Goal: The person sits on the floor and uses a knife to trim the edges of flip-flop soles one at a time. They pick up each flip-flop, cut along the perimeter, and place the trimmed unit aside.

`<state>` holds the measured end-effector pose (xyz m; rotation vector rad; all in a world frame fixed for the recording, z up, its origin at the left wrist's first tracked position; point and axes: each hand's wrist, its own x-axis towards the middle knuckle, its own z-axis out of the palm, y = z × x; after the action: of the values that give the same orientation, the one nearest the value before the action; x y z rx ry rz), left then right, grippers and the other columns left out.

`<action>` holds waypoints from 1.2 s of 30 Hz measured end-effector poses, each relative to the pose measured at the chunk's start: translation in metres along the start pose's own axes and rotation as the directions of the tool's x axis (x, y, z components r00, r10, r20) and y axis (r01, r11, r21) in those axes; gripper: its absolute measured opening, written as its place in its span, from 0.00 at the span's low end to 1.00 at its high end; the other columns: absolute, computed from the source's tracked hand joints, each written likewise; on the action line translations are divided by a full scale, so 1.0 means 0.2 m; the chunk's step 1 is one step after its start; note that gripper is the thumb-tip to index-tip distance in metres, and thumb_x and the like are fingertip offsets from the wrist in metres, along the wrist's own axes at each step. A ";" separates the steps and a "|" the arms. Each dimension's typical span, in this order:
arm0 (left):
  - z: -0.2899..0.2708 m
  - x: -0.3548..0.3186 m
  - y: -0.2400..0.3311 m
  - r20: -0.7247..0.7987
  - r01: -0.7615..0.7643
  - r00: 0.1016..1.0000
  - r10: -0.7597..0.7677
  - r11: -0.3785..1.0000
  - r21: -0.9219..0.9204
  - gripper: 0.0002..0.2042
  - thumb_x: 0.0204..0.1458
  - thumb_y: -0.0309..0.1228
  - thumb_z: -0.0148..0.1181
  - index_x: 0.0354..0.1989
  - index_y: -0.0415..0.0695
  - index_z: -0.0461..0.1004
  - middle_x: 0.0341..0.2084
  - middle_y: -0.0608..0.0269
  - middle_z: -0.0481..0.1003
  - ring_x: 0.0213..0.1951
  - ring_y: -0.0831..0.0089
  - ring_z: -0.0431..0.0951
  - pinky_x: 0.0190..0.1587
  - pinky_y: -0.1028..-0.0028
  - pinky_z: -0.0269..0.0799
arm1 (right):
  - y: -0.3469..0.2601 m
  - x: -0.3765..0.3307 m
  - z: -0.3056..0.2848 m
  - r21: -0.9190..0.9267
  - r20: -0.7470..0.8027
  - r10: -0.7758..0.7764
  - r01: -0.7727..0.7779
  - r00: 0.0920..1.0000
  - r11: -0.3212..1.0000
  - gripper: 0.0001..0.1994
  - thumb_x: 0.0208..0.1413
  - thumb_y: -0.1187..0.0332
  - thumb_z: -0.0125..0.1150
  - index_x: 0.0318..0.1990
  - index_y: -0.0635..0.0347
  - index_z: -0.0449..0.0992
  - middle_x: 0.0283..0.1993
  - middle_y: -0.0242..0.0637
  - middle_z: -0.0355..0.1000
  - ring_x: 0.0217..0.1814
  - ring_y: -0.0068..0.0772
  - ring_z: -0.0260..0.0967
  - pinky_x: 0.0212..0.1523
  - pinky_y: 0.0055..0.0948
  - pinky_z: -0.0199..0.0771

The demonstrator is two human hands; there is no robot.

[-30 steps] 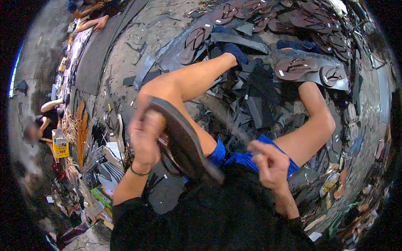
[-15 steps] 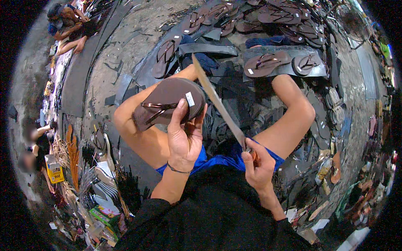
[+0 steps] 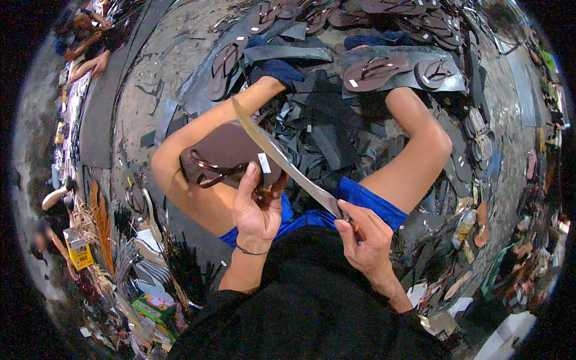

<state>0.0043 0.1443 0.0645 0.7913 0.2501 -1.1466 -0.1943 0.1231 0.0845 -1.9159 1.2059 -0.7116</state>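
Note:
My left hand grips a brown flip-flop by its heel end, thumb on top beside a small white label. The sandal's dark shiny strap faces up and its toe end points left. In my right hand is a long knife with a slightly curved blade, the fingers closed round its handle. The blade slants up and left, its middle passing over the edge of the sandal by the label. Whether blade and sole touch, I cannot tell.
Ahead lie dark rubber offcuts between my legs. Two finished-looking flip-flops rest on a grey sheet at the far right, with several more behind. A yellow box and clutter line the left. Another person sits at the far left.
The knife has moved left, so its blade now crosses the flip-flop's edge instead of standing beside it. The flip-flop has tilted and shifted slightly lower and left. The view has shifted slightly.

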 end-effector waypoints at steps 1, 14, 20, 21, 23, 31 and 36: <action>0.01 -0.03 -0.01 -0.014 -0.027 1.000 0.028 0.998 0.051 0.09 0.57 0.33 0.54 0.42 0.44 0.73 0.37 0.63 0.78 0.39 0.70 0.78 0.44 0.69 0.77 | -0.02 0.01 0.00 0.004 0.014 0.002 -0.002 1.000 1.000 0.14 0.49 0.70 0.65 0.44 0.62 0.76 0.35 0.41 0.76 0.27 0.34 0.72 0.29 0.28 0.73; -0.21 -0.12 -0.06 0.100 0.031 0.993 -0.060 0.963 0.268 0.20 0.52 0.25 0.56 0.55 0.42 0.65 0.47 0.58 0.73 0.47 0.64 0.75 0.51 0.64 0.71 | 0.09 0.38 0.21 0.502 0.276 0.236 -0.349 0.932 0.791 0.14 0.56 0.59 0.59 0.39 0.63 0.76 0.26 0.38 0.74 0.24 0.28 0.70 0.24 0.27 0.69; -0.01 0.36 -0.18 0.587 -0.002 0.752 -0.299 0.890 0.456 0.28 0.53 0.41 0.58 0.59 0.43 0.59 0.53 0.55 0.67 0.53 0.63 0.69 0.52 0.64 0.68 | 0.32 0.66 0.04 0.762 0.197 0.416 -0.406 0.888 0.504 0.16 0.53 0.56 0.63 0.34 0.62 0.76 0.24 0.28 0.70 0.22 0.17 0.62 0.21 0.24 0.63; 0.05 0.48 -0.25 0.501 0.087 0.792 -0.349 0.877 0.473 0.30 0.54 0.43 0.57 0.60 0.42 0.56 0.53 0.53 0.66 0.53 0.64 0.69 0.51 0.64 0.69 | 0.34 0.74 -0.05 0.838 0.177 0.467 -0.381 0.866 0.389 0.14 0.54 0.57 0.62 0.35 0.60 0.76 0.27 0.30 0.72 0.21 0.18 0.63 0.19 0.23 0.65; 0.08 0.77 -0.49 0.326 0.316 0.802 -0.501 0.818 0.480 0.32 0.55 0.46 0.55 0.62 0.40 0.53 0.54 0.51 0.65 0.52 0.64 0.68 0.52 0.64 0.69 | 0.29 0.81 -0.22 0.950 0.018 0.517 -0.176 0.856 0.258 0.15 0.56 0.56 0.60 0.36 0.60 0.74 0.26 0.31 0.72 0.18 0.20 0.65 0.16 0.21 0.66; 0.39 1.07 -0.94 0.012 0.280 0.959 -0.284 0.953 0.114 0.15 0.55 0.34 0.57 0.43 0.35 0.68 0.32 0.52 0.77 0.33 0.66 0.79 0.36 0.75 0.79 | 0.47 0.51 -0.06 0.873 -0.047 0.658 -0.290 0.751 0.393 0.16 0.57 0.67 0.56 0.49 0.60 0.60 0.32 0.38 0.73 0.17 0.21 0.64 0.14 0.22 0.66; 0.23 0.72 -0.38 -0.020 0.072 0.997 -0.069 0.961 0.267 0.14 0.56 0.35 0.55 0.43 0.35 0.69 0.34 0.52 0.77 0.34 0.69 0.79 0.34 0.75 0.78 | 0.56 0.36 0.09 0.718 -0.097 0.564 -0.335 0.820 0.610 0.18 0.59 0.67 0.53 0.54 0.62 0.60 0.37 0.37 0.72 0.23 0.22 0.68 0.20 0.22 0.71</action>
<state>-0.0128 -0.0035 -0.0161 1.0333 0.1335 -1.2597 -0.2076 0.0320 -0.0130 -0.8393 1.3132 -1.0187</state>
